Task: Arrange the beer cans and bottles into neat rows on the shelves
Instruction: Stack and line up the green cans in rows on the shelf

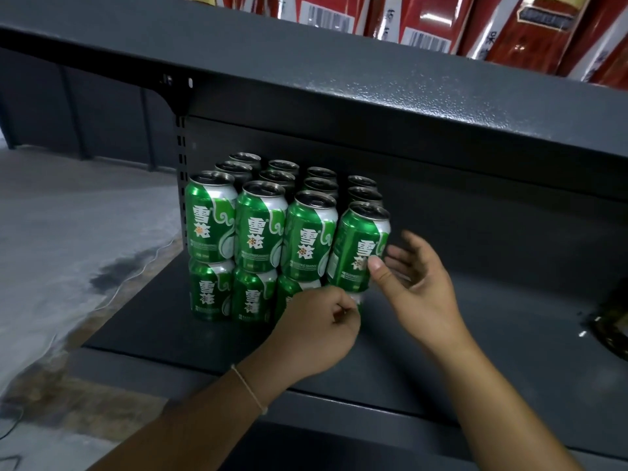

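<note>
Bare shelf (492,321) is lying open across the centre and right of the frame, right of the cans (261,229), giving the widest way in. The upper shelf (339,83) is hanging over the stack, leaving a gap above the can tops. The cans are filling the shelf's left end, stacked two high, four across. A dark object (611,321) is sitting at the right edge. Both hands (316,331) (418,277) are crowding the stack's right front corner.

Beer cans (260,229) stand stacked two high in rows at the left end of the lower shelf (492,321). Boxes (424,22) sit on the upper shelf (306,62) above.
</note>
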A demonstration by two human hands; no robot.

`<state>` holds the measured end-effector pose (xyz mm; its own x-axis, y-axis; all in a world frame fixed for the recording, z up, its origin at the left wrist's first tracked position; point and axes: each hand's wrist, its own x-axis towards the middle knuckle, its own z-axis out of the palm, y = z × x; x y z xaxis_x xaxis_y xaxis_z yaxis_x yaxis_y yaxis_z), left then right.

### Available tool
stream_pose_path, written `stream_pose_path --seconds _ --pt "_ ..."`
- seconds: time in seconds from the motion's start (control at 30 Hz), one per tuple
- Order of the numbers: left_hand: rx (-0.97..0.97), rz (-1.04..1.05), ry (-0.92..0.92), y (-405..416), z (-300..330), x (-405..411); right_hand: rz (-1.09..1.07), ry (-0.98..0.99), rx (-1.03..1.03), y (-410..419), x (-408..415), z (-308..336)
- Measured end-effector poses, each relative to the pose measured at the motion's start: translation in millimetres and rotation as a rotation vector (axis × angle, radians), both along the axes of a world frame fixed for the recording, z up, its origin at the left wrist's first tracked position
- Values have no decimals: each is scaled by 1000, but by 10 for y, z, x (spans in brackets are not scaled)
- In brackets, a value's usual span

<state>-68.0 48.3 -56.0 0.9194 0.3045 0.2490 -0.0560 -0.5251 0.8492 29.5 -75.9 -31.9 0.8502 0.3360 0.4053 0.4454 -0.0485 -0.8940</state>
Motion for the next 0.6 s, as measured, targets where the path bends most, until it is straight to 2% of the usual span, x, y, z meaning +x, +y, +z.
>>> stream_pose_path --seconds 0.3,0.6 --pt "-36 -147 -107 -745 98 487 -208 -50 20 -940 214 118" --pt "-99 -285 -79 -2041 284 1298 -353 -97 -2 -2386 639 238"
